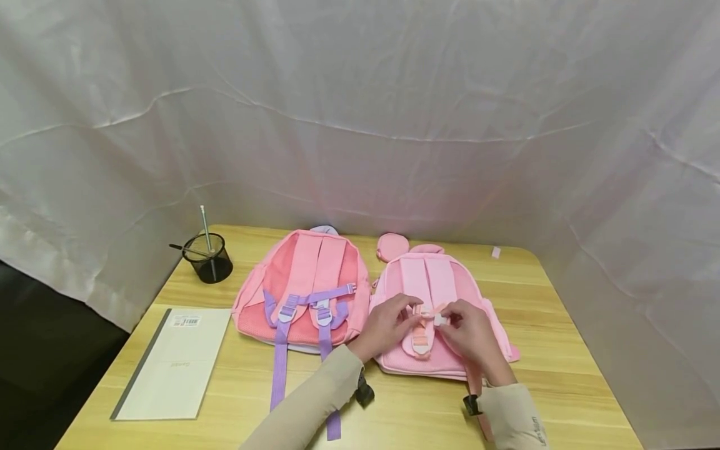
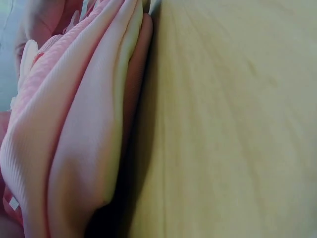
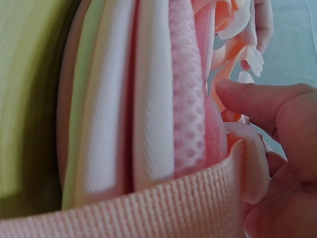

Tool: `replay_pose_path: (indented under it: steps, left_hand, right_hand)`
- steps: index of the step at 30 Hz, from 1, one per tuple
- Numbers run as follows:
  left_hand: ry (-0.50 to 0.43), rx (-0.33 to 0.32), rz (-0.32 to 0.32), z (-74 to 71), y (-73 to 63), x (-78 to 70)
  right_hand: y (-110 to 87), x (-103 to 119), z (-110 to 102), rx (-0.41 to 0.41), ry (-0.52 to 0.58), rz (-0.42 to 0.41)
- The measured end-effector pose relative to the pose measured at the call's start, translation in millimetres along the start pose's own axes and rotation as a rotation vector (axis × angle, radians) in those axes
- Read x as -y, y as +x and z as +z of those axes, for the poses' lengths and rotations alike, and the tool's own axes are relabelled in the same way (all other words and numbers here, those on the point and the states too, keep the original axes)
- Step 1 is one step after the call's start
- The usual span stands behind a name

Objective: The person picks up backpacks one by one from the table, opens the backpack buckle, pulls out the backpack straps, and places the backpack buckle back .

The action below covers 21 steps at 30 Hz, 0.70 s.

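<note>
A light pink backpack (image 1: 454, 356) lies on the table with its straps facing up. Over its middle, my left hand (image 1: 385, 326) pinches an orange webbing strap (image 1: 423, 322). From the right, my right hand (image 1: 472, 331) holds a white plastic buckle piece (image 1: 440, 319) between thumb and fingers. In the right wrist view, a pronged white buckle end (image 3: 255, 62) shows by the left fingertips, apart from the right thumb (image 3: 247, 101). The left wrist view shows mainly the bag's side (image 2: 79, 148); whether the buckle halves touch is hard to tell.
Left of this bag lies a coral backpack (image 1: 306, 265) with purple straps. Farther left are a white notebook (image 1: 171, 369) and a black mesh pen cup (image 1: 214, 265). A small round pink pouch (image 1: 392, 247) sits behind the bag, and a small tag (image 1: 495, 252) lies back right.
</note>
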<state>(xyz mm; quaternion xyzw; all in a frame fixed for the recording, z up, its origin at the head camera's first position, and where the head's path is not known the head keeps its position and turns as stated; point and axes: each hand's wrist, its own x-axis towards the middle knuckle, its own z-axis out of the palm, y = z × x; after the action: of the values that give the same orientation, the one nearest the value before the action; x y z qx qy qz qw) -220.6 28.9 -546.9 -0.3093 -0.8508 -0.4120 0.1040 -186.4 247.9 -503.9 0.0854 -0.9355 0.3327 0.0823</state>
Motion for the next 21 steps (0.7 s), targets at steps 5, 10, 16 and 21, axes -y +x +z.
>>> replay_pose_path:
  steps: [5,10,16,21]
  left_hand:
    - [-0.052,0.002,-0.041,-4.2,0.1,-3.4]
    - [-0.088,0.030,-0.099,-8.6,-0.2,-7.4]
    - [-0.109,0.058,-0.109,-11.0,0.0,-7.3]
    - [-0.088,0.043,-0.108,-11.8,-1.2,-6.5]
  right_hand:
    - [-0.4,-1,-4,-0.015,0.045,0.014]
    - [-2.0,-1,-10,-0.012,0.080,0.038]
    - [-4.0,-8,-12,0.012,0.087,0.089]
    - [-7.6,-14,-10,0.009,0.106,0.088]
